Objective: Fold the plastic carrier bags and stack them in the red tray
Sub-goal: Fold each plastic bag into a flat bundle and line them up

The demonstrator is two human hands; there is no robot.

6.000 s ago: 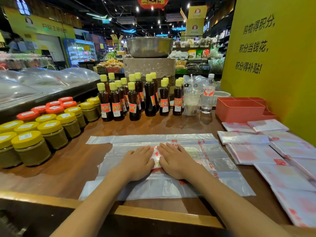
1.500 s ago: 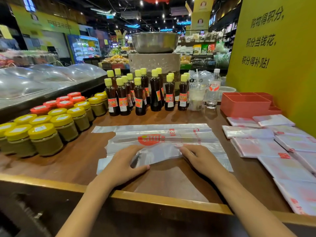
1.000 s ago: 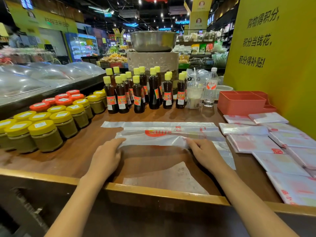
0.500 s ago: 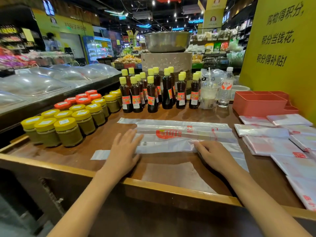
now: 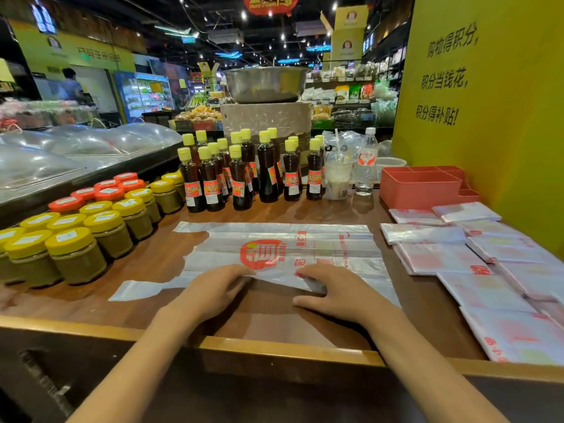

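Both hands have closed toward the middle of the carrier bag (image 5: 283, 254) on the worktop (image 5: 158, 270): left hand (image 5: 213, 290) and right hand (image 5: 338, 293) press its near fold flat, grip apparently released. Red tray (image 5: 421, 187) waits far right.

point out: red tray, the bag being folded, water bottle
red tray (image 5: 419, 190), head view, front wall.
bag (image 5: 305, 251), head view, flat printed middle, beyond the hands.
water bottle (image 5: 366, 161), head view, label on its body.
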